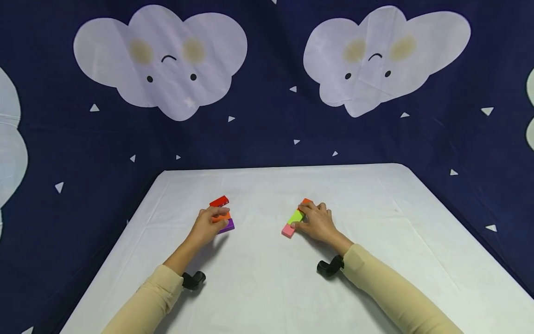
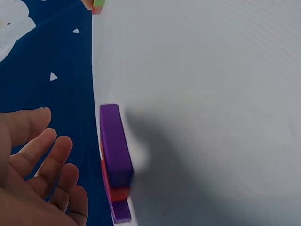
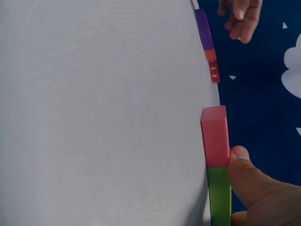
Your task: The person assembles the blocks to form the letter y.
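Note:
My left hand (image 1: 207, 226) hovers over a small group of blocks, its fingers loosely bent and nothing between them. Under and beside it lie a red block (image 1: 219, 201) with small marks on its side, an orange block (image 1: 223, 216) and a purple block (image 1: 226, 226). In the left wrist view that purple block (image 2: 115, 143) stands apart from the fingers. My right hand (image 1: 319, 223) pinches a lime green block (image 1: 296, 216), thumb at its near end. A pink block (image 3: 215, 136) adjoins the green one, and another orange block (image 1: 307, 201) shows past the fingertips.
A white cloth covers the table (image 1: 258, 278). Behind it hangs a dark blue curtain (image 1: 267, 134) with white clouds and small triangles. Black wrist cameras hang below the left sleeve (image 1: 146, 297) and the right sleeve (image 1: 388, 283).

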A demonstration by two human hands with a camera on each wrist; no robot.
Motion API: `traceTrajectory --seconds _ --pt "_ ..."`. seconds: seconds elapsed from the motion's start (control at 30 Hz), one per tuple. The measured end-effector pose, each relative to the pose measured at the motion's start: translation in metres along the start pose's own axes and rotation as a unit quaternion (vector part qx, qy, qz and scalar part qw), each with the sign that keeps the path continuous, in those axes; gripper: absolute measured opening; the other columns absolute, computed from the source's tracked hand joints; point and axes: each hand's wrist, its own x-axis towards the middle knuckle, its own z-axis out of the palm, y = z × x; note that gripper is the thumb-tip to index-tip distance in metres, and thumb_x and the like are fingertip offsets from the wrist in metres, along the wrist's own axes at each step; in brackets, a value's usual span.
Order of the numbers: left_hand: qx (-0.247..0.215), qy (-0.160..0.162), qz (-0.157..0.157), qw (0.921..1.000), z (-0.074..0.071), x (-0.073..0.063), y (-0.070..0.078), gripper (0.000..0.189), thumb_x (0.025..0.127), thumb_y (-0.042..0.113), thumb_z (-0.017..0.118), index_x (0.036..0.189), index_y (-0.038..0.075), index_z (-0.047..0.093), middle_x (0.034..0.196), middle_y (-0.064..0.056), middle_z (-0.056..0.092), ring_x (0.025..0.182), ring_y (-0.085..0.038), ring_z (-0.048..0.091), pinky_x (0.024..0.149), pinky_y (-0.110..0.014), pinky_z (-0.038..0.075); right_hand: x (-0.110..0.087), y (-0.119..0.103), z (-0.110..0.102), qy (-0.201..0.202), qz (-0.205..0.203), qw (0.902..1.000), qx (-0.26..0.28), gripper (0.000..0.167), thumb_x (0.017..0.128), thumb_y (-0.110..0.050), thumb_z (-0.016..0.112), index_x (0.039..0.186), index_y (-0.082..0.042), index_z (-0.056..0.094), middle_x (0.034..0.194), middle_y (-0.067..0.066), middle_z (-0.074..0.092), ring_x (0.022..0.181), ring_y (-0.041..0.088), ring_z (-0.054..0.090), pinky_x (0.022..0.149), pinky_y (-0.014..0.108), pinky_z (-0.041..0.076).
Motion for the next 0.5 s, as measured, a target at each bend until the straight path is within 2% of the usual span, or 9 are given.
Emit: traceTrajectory --seconds 0.23,0.5 --pt "0.047 0.002 -0.017 0.9988 -0.005 -0.006 -0.01 0.037 0.086 0.015 0.065 0.123 0.009 0.061 0.117 -0.013 0.059 0.109 -0.029 0.042 0.084 -0.038 0.037 0.0 -0.001 0.0 0.003 -0.001 1.0 0.002 0.07 0.079 -0.053 0.068 0.13 -0.007 0.055 0.137 0.012 0.05 0.099 0.033 0.042 0.078 0.042 0.03" --pt "0.065 0.004 -0.038 0.9971 -0.011 -0.012 -0.021 0.038 0.086 0.017 0.066 0.121 0.006 0.062 0.122 -0.015 0.056 0.116 -0.033 0.042 0.092 -0.049 0.039 0.001 -0.002 -0.002 -0.014 0.008 0.9998 -0.01 0.069 0.079 -0.052 0.068 0.132 -0.011 0.054 0.14 0.009 0.048 0.101 0.032 0.042 0.078 0.042 0.031"
